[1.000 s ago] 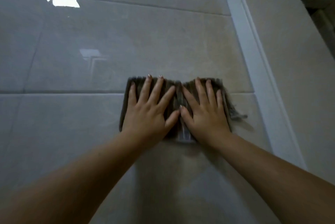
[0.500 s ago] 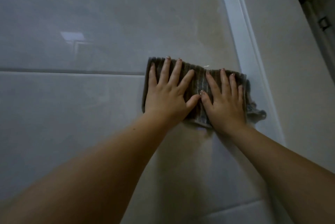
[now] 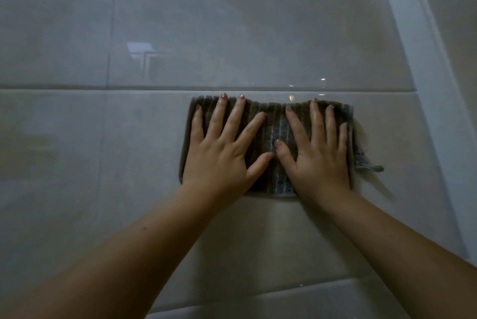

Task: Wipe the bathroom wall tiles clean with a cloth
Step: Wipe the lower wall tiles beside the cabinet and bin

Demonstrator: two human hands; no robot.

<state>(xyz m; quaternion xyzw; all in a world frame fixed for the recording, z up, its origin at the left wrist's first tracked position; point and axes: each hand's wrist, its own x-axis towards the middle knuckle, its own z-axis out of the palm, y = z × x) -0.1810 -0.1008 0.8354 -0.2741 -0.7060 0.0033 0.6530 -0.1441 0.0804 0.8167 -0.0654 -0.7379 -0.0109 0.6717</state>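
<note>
Cloth (image 3: 275,135), striped, dark, flat on glossy wall tile (image 3: 129,138) just below grout line. I see left hand (image 3: 222,156) and right hand (image 3: 318,156) side by side, fingers splayed, palms pressing cloth, not gripping.

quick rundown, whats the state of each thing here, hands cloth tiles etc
left hand: open, fingers spread, flat on the cloth
right hand: open, fingers spread, flat on the cloth
cloth: striped, pressed flat against the wall, frayed corner sticking out at right
wall tiles: glossy, reflecting light
white corner trim: bare, untouched
</note>
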